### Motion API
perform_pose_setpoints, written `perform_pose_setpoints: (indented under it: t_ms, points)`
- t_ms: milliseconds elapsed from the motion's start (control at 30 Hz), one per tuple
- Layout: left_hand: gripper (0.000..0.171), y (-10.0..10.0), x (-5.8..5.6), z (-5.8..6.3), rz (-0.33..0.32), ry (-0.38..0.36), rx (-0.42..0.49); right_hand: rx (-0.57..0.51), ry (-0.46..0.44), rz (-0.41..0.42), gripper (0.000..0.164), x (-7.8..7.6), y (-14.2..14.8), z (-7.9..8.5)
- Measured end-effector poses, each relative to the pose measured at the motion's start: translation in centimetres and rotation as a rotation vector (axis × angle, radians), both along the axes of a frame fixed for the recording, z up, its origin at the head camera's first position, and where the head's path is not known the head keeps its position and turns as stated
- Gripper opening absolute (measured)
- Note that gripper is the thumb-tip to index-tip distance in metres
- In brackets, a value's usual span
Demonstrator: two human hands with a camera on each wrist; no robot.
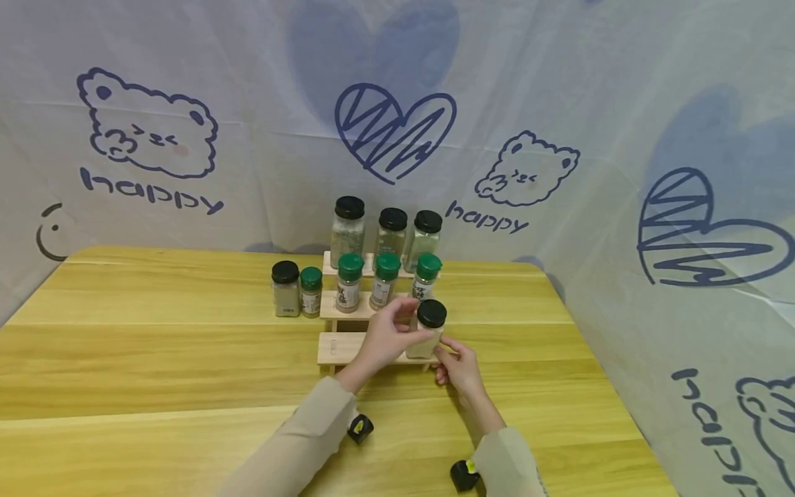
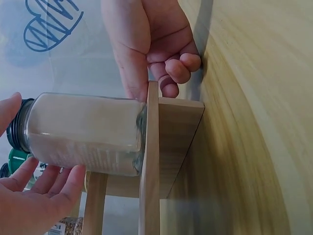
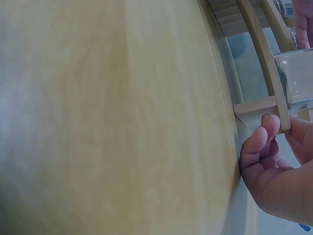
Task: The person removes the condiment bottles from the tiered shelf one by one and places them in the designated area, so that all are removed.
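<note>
A clear glass jar of pale powder with a black lid [image 1: 431,314] stands upright at the right end of the lowest step of a wooden tiered rack [image 1: 348,351]. My left hand [image 1: 386,337] holds this jar near its top, the thumb on the near side and the fingers behind; in the left wrist view the jar body [image 2: 83,129] fills the space beside those fingers. At the step's right end is my right hand [image 1: 462,369], a digit above the board beside the jar's base. Its other fingers [image 3: 259,142] curl below the board and grip that end.
Three green-capped spice bottles [image 1: 349,283] stand on the middle step, and three black-lidded jars [image 1: 348,235] on the top one. Left of the rack, a black-lidded jar [image 1: 286,293] and a green-capped bottle [image 1: 311,297] stand on the wooden table [image 1: 155,359]. A printed cloth [image 1: 267,172] hangs behind.
</note>
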State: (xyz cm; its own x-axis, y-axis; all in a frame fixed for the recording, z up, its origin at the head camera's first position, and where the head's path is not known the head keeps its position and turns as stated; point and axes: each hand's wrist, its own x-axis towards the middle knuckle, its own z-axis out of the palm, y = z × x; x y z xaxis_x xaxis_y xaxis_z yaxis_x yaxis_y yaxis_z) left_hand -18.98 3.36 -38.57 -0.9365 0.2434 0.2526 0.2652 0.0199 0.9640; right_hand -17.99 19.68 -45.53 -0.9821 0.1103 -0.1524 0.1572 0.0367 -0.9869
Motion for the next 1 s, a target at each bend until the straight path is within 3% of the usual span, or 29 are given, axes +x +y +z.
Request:
perform_pose_setpoints:
  t_ms: [200, 800, 1000]
  points:
    - [0.055, 0.5, -1.0, -1.3, 0.013, 0.037, -0.04, -0.002, -0.009, -0.005, 0.039, 0.0, -0.1, 0.2]
    - [0.051, 0.9, -1.1, -1.5, 0.035, 0.069, -0.106, 0.016, 0.008, -0.004, 0.035, -0.1, 0.2, -0.1]
    - [0.048, 0.9, -1.1, -1.6, 0.066, 0.114, -0.113, 0.007, 0.003, -0.002, 0.035, -0.1, 0.1, -0.1]
